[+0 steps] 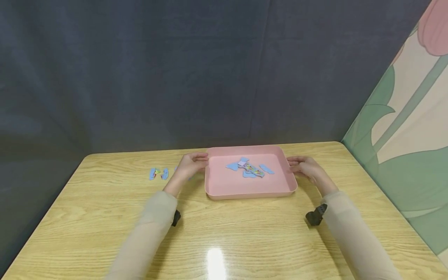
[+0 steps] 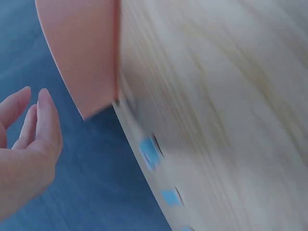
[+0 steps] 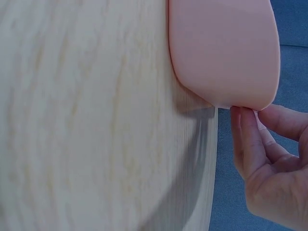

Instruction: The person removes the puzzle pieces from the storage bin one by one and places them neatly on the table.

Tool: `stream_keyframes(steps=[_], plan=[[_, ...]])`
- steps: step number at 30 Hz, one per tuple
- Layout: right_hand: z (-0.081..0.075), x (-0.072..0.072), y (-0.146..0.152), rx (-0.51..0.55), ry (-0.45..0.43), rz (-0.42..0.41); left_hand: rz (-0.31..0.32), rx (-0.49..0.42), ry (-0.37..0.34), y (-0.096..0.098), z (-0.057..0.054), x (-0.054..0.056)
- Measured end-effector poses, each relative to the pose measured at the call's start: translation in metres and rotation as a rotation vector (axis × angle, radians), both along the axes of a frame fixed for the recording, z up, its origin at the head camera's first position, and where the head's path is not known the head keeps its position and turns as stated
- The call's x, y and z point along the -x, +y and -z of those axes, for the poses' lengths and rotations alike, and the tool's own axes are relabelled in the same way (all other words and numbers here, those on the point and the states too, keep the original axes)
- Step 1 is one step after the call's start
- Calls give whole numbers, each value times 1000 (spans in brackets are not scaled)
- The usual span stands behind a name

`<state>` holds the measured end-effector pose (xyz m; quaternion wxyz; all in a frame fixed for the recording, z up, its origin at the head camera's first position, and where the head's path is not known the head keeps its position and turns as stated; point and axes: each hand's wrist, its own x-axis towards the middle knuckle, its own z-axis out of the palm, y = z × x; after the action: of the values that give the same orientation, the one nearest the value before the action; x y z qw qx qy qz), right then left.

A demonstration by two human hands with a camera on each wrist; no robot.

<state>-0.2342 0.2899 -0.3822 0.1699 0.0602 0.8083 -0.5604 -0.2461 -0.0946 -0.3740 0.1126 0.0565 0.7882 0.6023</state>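
A shallow pink tray [image 1: 250, 186] stands on the wooden table, with several light blue and patterned puzzle pieces [image 1: 252, 169] lying loosely in its middle, some overlapping. At the tray's left end is my left hand [image 1: 190, 167]; the left wrist view shows its fingers [image 2: 48, 118] extended, with a gap between the fingertips and the tray wall [image 2: 82, 57]. My right hand [image 1: 308, 168] is at the opposite end. In the right wrist view, its thumb and fingers [image 3: 252, 144] meet at the tray's rim [image 3: 226, 62] and pinch it.
To the left of the tray lie more puzzle pieces [image 1: 159, 174], partly hidden behind my left hand. A dark curtain [image 1: 175, 77] hangs along the table's far edge. On the right is a flower-patterned panel [image 1: 413, 155].
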Motion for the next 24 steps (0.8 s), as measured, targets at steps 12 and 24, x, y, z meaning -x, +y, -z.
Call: stream_keyframes(steps=[12, 24], plan=[[0, -1, -1, -2, -2, 2, -34, 0, 25, 53, 2, 9], [-2, 0, 0, 26, -3, 6, -108, 178, 182, 86, 9, 22]])
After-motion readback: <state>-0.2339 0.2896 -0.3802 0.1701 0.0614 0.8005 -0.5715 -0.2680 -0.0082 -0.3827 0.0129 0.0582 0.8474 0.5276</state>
